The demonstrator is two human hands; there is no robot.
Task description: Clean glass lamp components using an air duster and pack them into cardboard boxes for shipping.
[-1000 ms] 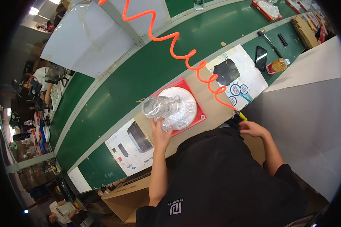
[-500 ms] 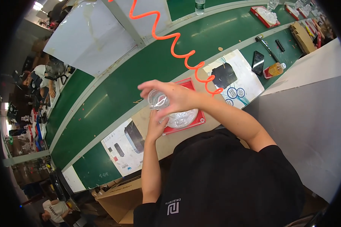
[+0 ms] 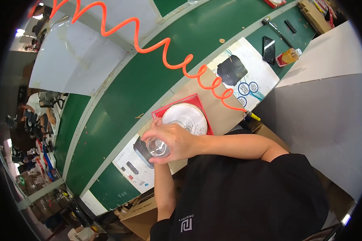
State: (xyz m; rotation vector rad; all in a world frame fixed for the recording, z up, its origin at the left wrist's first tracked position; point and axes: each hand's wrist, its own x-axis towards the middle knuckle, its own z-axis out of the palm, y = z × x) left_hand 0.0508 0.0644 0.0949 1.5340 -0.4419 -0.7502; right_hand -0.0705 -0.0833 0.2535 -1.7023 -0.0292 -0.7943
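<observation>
My right hand point(image 3: 175, 140) is closed around a clear glass-like vessel point(image 3: 158, 148), its round open end showing beside my fingers. My left hand point(image 3: 156, 122) is mostly hidden behind the right one; only some fingertips show past it, near the tray, and its forearm rises from the lower edge. Whether it also touches the vessel is hidden. Just beyond both hands lies a red square tray point(image 3: 205, 116) bearing a round white disc point(image 3: 181, 113). Small clear pieces point(image 3: 192, 127) rest on the disc, partly covered by my right hand.
An orange coiled hose point(image 3: 165, 50) hangs across the green bench point(image 3: 128, 86), ending in a yellow tip point(image 3: 254, 116) right of the tray. Printed sheets point(image 3: 249, 66) flank it. A hammer-like tool point(image 3: 277, 32), black phone point(image 3: 268, 50) and drink bottle point(image 3: 288, 57) lie far right.
The view has shifted. My right hand has come nearer to me with the vessel, uncovering more of the disc. My left hand is now more hidden, and the hose's yellow end shows.
</observation>
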